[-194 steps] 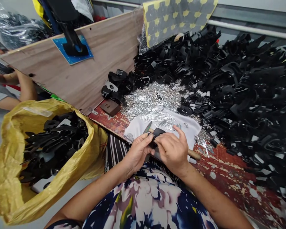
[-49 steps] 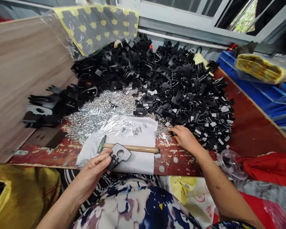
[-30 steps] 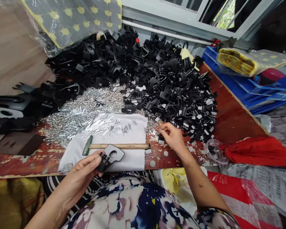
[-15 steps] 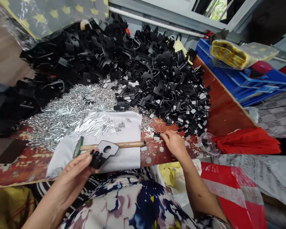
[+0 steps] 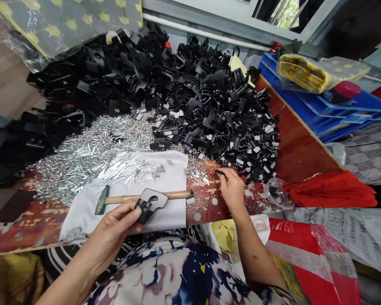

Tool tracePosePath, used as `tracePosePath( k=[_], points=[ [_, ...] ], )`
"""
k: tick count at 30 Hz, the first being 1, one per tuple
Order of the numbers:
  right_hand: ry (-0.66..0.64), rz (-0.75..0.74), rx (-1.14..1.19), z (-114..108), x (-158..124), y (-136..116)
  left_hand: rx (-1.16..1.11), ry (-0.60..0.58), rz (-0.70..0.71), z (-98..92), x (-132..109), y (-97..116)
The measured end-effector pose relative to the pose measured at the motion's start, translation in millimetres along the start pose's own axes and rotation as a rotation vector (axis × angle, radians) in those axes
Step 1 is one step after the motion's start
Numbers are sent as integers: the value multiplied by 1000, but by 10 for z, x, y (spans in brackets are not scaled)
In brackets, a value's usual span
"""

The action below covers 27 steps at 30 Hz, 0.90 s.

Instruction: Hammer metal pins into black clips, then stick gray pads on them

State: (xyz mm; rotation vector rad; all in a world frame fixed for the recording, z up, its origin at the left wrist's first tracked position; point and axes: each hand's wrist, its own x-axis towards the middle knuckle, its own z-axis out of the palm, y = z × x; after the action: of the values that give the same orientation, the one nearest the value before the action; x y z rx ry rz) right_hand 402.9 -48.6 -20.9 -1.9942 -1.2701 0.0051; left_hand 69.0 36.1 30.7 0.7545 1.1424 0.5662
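Observation:
My left hand (image 5: 114, 226) is closed on a black plastic clip part (image 5: 154, 199) with a flat plate and a round hole, pinched at its ribbed end. It is held above a hammer (image 5: 174, 195) with a green head and wooden handle, lying on a pale cloth (image 5: 174, 216). Over the red table, my right hand (image 5: 233, 188) pinches a small black piece (image 5: 220, 172) in its fingertips, at the near edge of a heap of black clip parts (image 5: 209, 101). Loose metal pins (image 5: 127, 167) lie on the cloth's far half.
A large mound of small metal pins and springs (image 5: 73, 152) spreads at the left. A clear plastic cup (image 5: 278, 193) and red cloth (image 5: 330, 190) are on the right. Beyond the worn red table (image 5: 295, 144) stands a blue crate (image 5: 317, 118) with yellow-patterned bags.
My right hand has moved slightly away from me with a small black piece lifted from the table. My left hand has shifted right with the clip part.

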Motion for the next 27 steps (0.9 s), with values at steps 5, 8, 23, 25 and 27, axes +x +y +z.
tracePosePath(
  k=[5, 8, 23, 25, 27],
  points=[
    [-46, -226, 296, 160, -80, -675, 18, -101, 33, 320, 52, 14],
    [-123, -293, 428, 336, -212, -1069, -35, -216, 99, 470, 94, -3],
    [-217, -283, 536, 529, -317, -1318, -36, -260, 242, 367, 102, -52],
    [-308, -299, 589, 536, -357, -1307, -28, -248, 246, 328, 131, -68],
    [-410, -223, 710, 550, -414, -1283, 10, -221, 261, 294, 155, -72]
  ],
)
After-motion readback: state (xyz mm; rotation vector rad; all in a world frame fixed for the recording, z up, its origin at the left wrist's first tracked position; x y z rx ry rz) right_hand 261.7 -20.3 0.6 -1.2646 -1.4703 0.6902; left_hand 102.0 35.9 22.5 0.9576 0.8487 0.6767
